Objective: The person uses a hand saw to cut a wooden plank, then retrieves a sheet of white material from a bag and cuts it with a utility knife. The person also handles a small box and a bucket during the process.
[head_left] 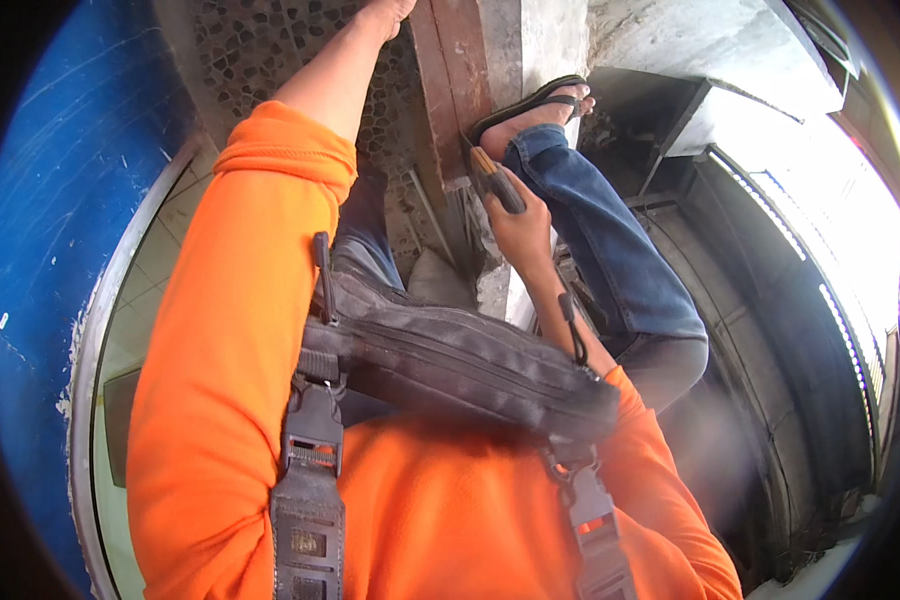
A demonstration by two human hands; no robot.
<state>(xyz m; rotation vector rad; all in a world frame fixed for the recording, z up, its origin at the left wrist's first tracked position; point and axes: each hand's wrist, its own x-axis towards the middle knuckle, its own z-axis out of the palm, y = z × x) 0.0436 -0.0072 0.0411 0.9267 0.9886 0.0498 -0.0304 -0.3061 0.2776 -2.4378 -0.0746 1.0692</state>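
Marks on the tool [497, 183] are too small to read; a small white mark [3, 320] and pale scratches show on the blue panel [80, 150] at the left. The black bag [460, 355] across the chest, on buckled straps [308, 500], looks zipped along its top, its contents hidden. The right hand [523, 228] has its fingers wrapped around the tool's dark handle, which has a tan strip toward the far end. The tool sits beside the reddish-brown post [455, 70], just below the black sandal [528, 106] and near the jeans [600, 225]; whether it touches the post I cannot tell. The left hand [390, 12], cut off by the upper edge, reaches over the pebbled floor [270, 55] near the post; I cannot tell whether its fingers are grasping anything.
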